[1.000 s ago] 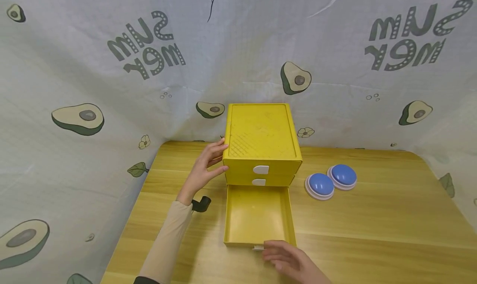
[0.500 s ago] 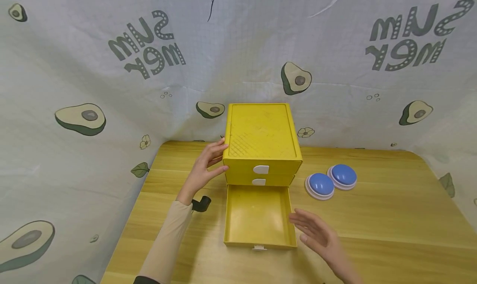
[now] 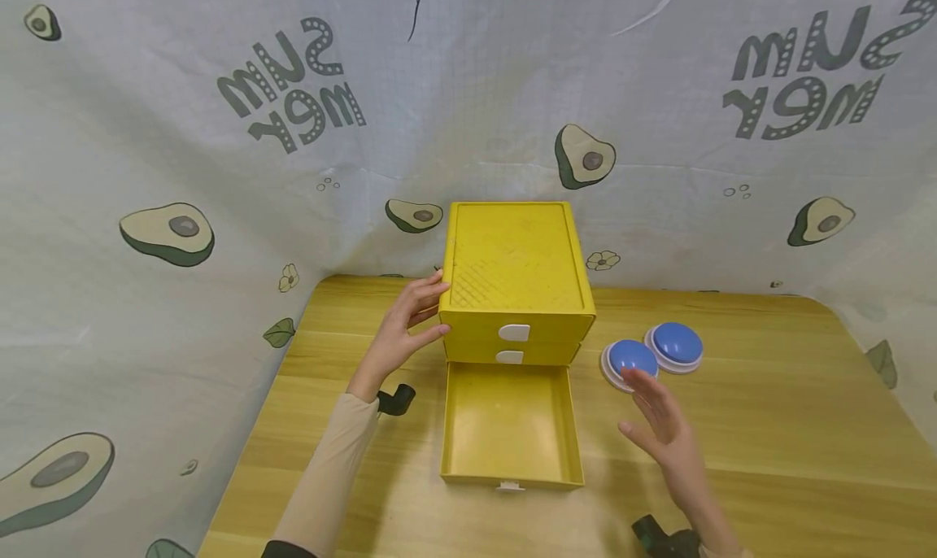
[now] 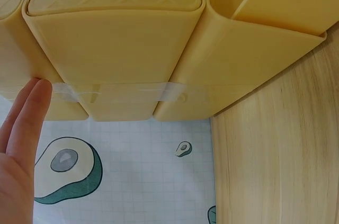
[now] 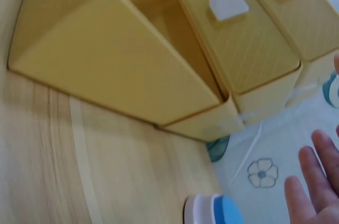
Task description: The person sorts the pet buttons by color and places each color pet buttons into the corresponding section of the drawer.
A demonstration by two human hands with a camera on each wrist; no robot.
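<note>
A yellow drawer cabinet (image 3: 516, 257) stands on the table against the patterned cloth. Its bottom drawer (image 3: 505, 420) is pulled out and bare inside; the two upper drawers, with white tabs, are closed. My left hand (image 3: 398, 334) rests against the cabinet's left side, fingers extended; in the left wrist view its fingertips (image 4: 39, 94) touch the yellow wall. My right hand (image 3: 666, 432) hovers right of the drawer, holding nothing, its fingers loosely spread. Those fingers overlap the nearer blue push button (image 3: 628, 356) in the head view; whether they touch it I cannot tell.
A second blue push button (image 3: 677, 344) sits just behind the nearer one. The wooden table (image 3: 791, 428) extends to the right. Behind it hangs a pale cloth (image 3: 483, 94) printed with avocados. Black wrist camera mounts (image 3: 397, 400) show by both wrists.
My right hand has left the drawer's front tab and moved right and away from me, toward the blue buttons. The left hand and the pulled-out drawer have stayed put.
</note>
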